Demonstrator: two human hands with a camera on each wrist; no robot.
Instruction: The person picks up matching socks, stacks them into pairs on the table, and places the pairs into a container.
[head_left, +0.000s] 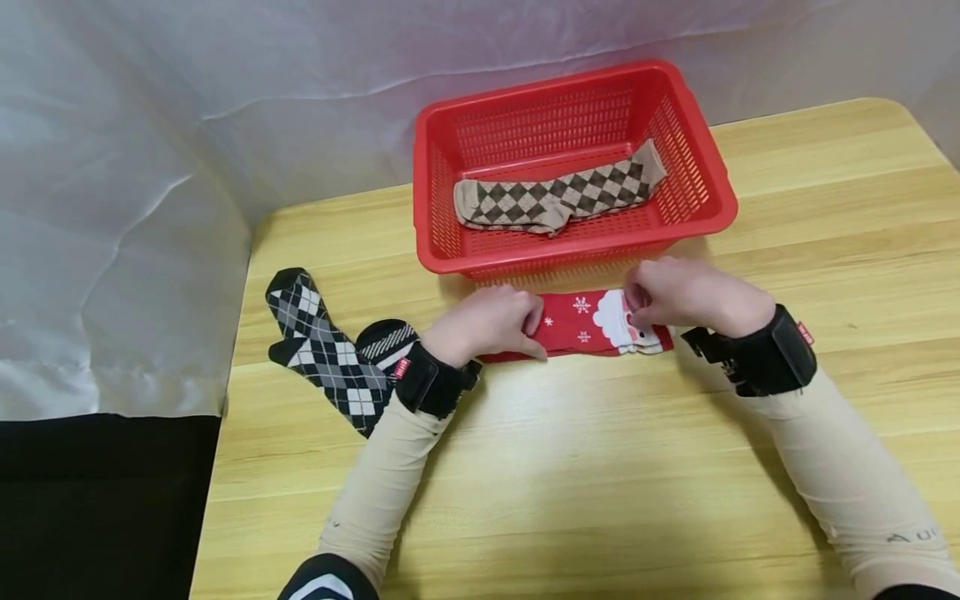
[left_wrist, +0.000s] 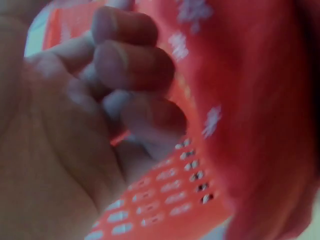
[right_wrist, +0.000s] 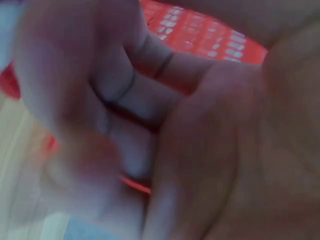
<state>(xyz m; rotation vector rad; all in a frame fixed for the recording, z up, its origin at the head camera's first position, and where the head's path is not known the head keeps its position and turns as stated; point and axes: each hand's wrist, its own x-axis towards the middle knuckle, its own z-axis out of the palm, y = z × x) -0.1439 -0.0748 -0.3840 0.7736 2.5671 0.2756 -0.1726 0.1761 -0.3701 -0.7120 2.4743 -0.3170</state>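
Note:
A red sock (head_left: pixel 562 321) with white snowflakes and a white-bearded Santa face lies stretched out sideways in front of the basket. At its left part, my left hand (head_left: pixel 491 323) holds the fabric with curled fingers. The left wrist view shows the red fabric (left_wrist: pixel 250 115) beside those fingers, blurred. My right hand (head_left: pixel 693 293) is over the Santa end, thumb and forefinger pinching the cloth there. In the right wrist view the curled fingers (right_wrist: pixel 85 90) hide most of the sock, and only a bit of red shows at the left edge.
Behind the red sock stands a red plastic basket (head_left: pixel 573 258) with a beige and brown argyle sock (head_left: pixel 517 206) lying in it. Black, grey and white argyle socks (head_left: pixel 341 367) lie left of my left forearm, beside a dark striped sock (head_left: pixel 386 340). A pale curtain backs the wooden table (head_left: pixel 570 475).

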